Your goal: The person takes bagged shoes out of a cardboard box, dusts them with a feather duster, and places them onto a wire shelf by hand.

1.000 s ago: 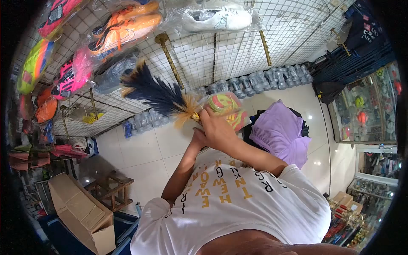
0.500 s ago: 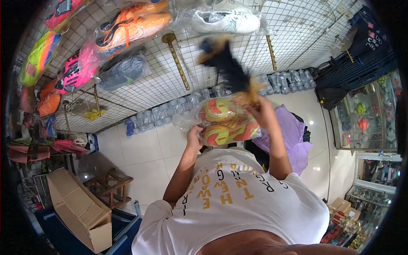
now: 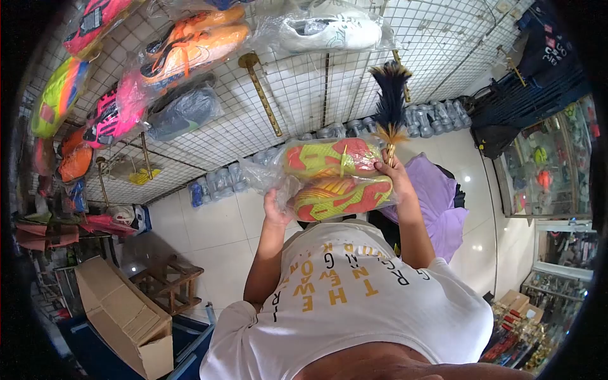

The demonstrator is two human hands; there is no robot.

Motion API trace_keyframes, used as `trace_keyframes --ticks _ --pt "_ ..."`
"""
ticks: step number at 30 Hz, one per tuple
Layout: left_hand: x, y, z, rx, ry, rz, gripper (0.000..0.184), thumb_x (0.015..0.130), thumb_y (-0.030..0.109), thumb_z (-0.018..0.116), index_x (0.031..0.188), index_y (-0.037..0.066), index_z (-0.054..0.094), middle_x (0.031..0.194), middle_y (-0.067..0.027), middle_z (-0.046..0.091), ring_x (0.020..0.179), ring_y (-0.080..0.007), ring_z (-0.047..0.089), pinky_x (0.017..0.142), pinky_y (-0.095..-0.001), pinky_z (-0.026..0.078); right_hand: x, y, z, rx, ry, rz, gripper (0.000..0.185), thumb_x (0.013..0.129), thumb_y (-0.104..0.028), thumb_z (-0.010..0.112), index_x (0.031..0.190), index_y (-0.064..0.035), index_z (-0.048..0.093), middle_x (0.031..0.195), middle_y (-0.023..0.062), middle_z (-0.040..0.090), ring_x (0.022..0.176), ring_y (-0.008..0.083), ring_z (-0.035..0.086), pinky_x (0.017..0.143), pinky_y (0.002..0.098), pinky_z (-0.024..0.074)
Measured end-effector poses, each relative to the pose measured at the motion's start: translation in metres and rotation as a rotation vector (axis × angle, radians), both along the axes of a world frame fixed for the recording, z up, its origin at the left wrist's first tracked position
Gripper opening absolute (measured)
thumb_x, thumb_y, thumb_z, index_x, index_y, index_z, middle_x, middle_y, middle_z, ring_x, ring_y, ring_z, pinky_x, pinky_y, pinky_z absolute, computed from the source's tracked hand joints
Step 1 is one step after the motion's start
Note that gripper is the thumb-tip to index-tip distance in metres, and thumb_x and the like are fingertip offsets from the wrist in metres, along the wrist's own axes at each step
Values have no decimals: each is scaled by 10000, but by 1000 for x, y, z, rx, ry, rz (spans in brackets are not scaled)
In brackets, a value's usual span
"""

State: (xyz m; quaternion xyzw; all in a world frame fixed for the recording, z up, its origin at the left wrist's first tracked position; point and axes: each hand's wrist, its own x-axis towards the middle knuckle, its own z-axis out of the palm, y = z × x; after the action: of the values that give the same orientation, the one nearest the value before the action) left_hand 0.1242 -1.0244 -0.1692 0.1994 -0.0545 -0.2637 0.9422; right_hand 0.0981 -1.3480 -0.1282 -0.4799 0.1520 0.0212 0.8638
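A pair of yellow-green and coral sports shoes [image 3: 342, 197] in a clear plastic bag is held up in front of my shirt, with the soles showing. My left hand [image 3: 276, 209] grips the bag's left edge; its fingers are partly hidden. At the opposite end, my right hand [image 3: 397, 179] has its thumb on the bag and also holds a feather duster [image 3: 389, 98]. The duster's dark, tan-based feathers point up, away from me.
Bagged shoes, among them an orange pair [image 3: 193, 54] and a white one [image 3: 332, 33], hang on a wire grid wall [image 3: 297, 95]. Dumbbells [image 3: 437, 120] line its foot. Purple cloth [image 3: 430, 202], a cardboard box [image 3: 126, 316], a wooden stool [image 3: 168, 282] and a glass cabinet [image 3: 544, 164] surround me.
The duster has swung from a blurred, left-leaning position to upright on the right. The bagged shoes have turned flatter toward the camera. My left hand has shifted slightly left.
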Motion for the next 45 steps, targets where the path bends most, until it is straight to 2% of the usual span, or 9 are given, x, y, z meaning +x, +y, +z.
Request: trace_keyframes --ticks 4,10,16,22,25,31,37,41,45 --pt "6 11 -7 236 99 -83 674 854 466 586 1359 61 397 1313 -103 497 1204 -283 472 1023 -432 377 5 2 15 19 -8 6 304 828 4 648 1076 -75 491 947 -4 582 837 100 588 723 248 491" --pt "16 -5 14 772 223 -82 408 847 172 547 1213 -6 520 1165 -109 586 1082 -256 557 952 -388 439 16 -10 4 -87 -98 55 249 828 7 639 961 -111 465 841 -50 505 757 52 524 658 211 442" --pt "16 -7 30 535 371 -49 319 693 16 455 972 -61 589 987 -136 625 897 -244 610 784 -361 505 30 -16 10 -107 -57 27 240 830 -2 632 951 -125 464 826 -62 477 736 41 495 646 198 420" --pt "12 -12 -19 74 395 -166 459 645 47 448 1082 -54 546 1066 -167 604 1005 -317 592 912 -437 482 47 -32 17 -149 -81 113 169 874 -70 621 978 -112 494 871 -52 525 821 43 525 727 216 440" --pt "4 -25 -8 200 438 20 474 642 53 447 1091 -63 546 1099 -190 596 1038 -321 581 946 -441 468 54 -42 15 -372 -104 115 131 908 -120 601 999 -70 520 913 -46 558 859 42 528 770 225 438" --pt "10 -23 -31 -154 321 -76 485 665 62 432 1122 -72 524 1139 -206 580 1072 -346 565 983 -466 439 20 -65 42 -890 -36 -284 180 934 -170 575 982 -2 533 829 -25 552 722 52 499 642 235 433" --pt "22 -35 14 -70 253 80 413 763 51 427 1148 -48 540 1136 -190 589 1047 -304 581 931 -394 468 -52 -9 31 -1128 -306 -578 199 906 -191 527 918 6 545 688 82 526 624 195 522 553 326 417" --pt "23 -50 15 16 -141 214 396 900 175 438 1237 -30 479 1214 -162 544 1103 -287 539 970 -397 429 -73 37 1 -1536 -607 199 217 819 -188 555 922 3 562 703 187 559 672 415 562 576 407 461" --pt "27 -50 21 87 -162 222 449 837 155 412 1242 -30 469 1245 -162 526 1147 -288 518 1007 -420 401 -59 19 -19 -1249 -180 -349 205 823 -213 579 871 -16 550 618 167 524 597 379 564 534 423 449"
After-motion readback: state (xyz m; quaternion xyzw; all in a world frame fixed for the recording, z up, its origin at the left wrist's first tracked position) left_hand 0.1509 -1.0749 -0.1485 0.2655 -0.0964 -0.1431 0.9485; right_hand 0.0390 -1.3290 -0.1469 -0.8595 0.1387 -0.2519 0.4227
